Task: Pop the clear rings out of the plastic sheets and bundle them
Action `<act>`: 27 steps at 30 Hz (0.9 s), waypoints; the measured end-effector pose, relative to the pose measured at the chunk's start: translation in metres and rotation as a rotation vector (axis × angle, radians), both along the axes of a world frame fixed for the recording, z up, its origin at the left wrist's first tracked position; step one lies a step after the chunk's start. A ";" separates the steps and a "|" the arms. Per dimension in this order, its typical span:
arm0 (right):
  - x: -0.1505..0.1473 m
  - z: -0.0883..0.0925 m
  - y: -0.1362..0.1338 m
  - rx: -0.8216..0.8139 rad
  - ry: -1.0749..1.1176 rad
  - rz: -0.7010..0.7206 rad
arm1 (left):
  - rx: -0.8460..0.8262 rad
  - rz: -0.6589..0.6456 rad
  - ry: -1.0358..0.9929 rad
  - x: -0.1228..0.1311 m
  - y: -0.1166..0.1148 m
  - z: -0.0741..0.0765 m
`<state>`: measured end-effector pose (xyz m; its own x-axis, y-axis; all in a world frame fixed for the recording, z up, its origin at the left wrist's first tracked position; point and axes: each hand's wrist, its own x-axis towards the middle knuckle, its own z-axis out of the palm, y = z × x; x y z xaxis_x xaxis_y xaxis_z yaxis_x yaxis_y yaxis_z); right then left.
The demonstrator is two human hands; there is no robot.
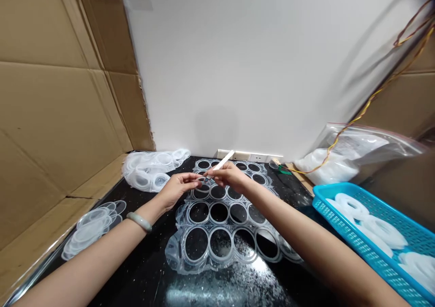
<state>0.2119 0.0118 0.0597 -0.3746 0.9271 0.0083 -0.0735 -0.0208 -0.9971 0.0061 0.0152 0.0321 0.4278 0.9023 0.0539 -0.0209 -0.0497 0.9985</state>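
Delicately, right fingers pinch a white stick, its tip slanting down toward pressed-together left fingertips above plastic rings.

**Cardboard sheets lining a corner by a white wall**
A blue plastic basket holds white rings (possibly foam, hard to tell from here), near a zip bag crossed by a yellow-brown wire; loose clear plastic rings lie heaped at far left.
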 end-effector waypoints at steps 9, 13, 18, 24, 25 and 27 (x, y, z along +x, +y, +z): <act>0.003 -0.029 0.033 0.164 -0.235 -0.192 | 0.982 -0.066 0.734 -0.030 0.001 0.003; -0.004 -0.045 0.046 0.187 -0.302 -0.196 | 1.001 0.109 0.621 -0.028 0.007 -0.003; -0.010 -0.058 0.052 0.239 -0.289 -0.204 | 0.881 -0.085 0.655 -0.021 0.021 -0.013; -0.009 -0.069 0.058 0.240 -0.305 -0.197 | 0.947 -0.191 0.669 -0.015 0.027 -0.028; -0.009 -0.070 0.058 0.250 -0.312 -0.195 | 0.943 -0.188 0.675 -0.014 0.026 -0.030; -0.009 -0.072 0.058 0.275 -0.329 -0.193 | 0.927 -0.175 0.684 -0.013 0.025 -0.032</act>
